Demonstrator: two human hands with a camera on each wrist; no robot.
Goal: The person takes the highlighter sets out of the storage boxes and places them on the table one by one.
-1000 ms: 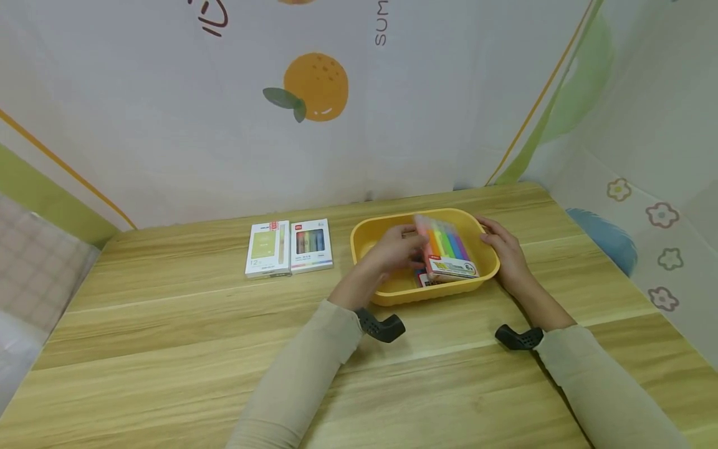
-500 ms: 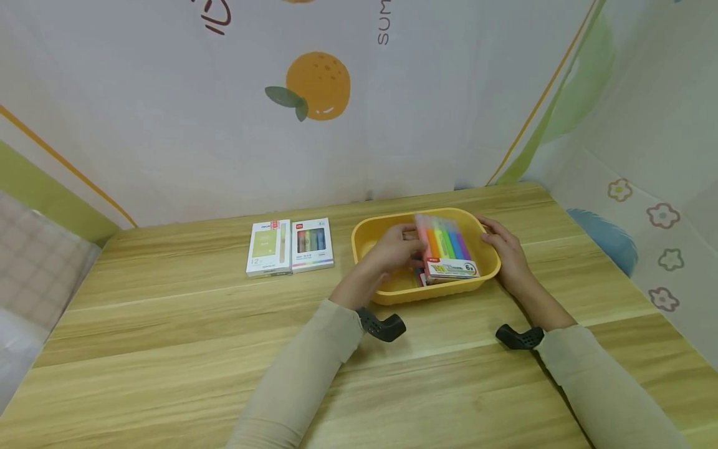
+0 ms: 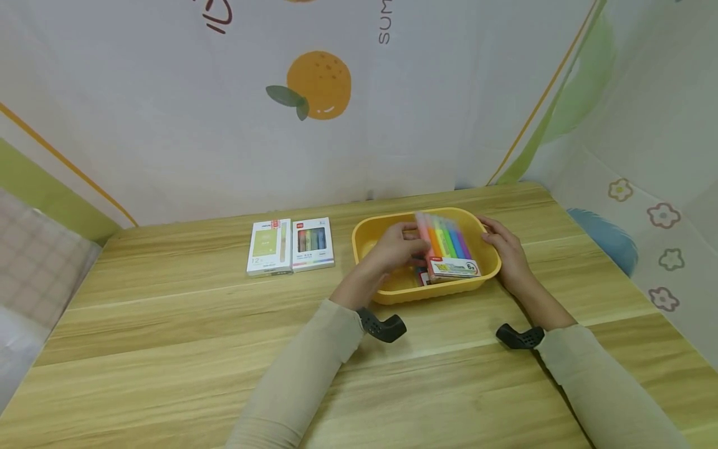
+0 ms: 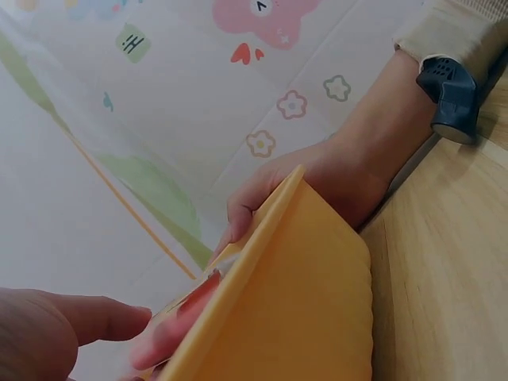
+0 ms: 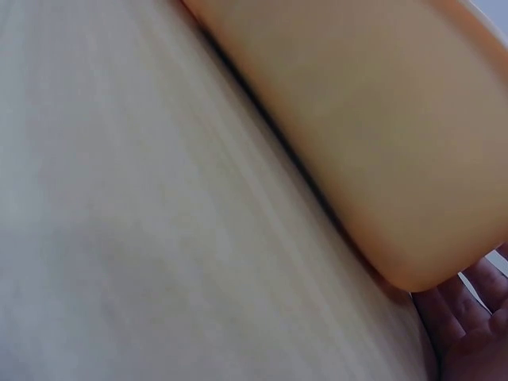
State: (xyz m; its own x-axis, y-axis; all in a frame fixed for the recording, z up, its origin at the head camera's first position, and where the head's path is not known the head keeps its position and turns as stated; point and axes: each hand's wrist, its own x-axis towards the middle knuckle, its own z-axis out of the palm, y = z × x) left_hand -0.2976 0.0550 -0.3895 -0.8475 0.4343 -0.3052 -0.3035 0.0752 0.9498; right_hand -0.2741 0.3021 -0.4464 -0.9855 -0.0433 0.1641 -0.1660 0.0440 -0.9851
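Note:
A clear pack of rainbow-coloured highlighters lies tilted inside the yellow plastic basket, over another item that is mostly hidden. My left hand reaches into the basket and pinches the pack by its left edge. In the left wrist view the thumb of the left hand is close to the pack's pink end. My right hand grips the basket's right end, with the thumb at the rim. Fingers of the right hand show against the outer wall in the right wrist view.
Two boxes stand side by side left of the basket: a white and green box and a white box with coloured pens in its window. The wooden table meets a printed curtain at its back edge.
The pack of highlighters has shifted very slightly to the right within the basket under the left hand. The right hand keeps its place on the rim.

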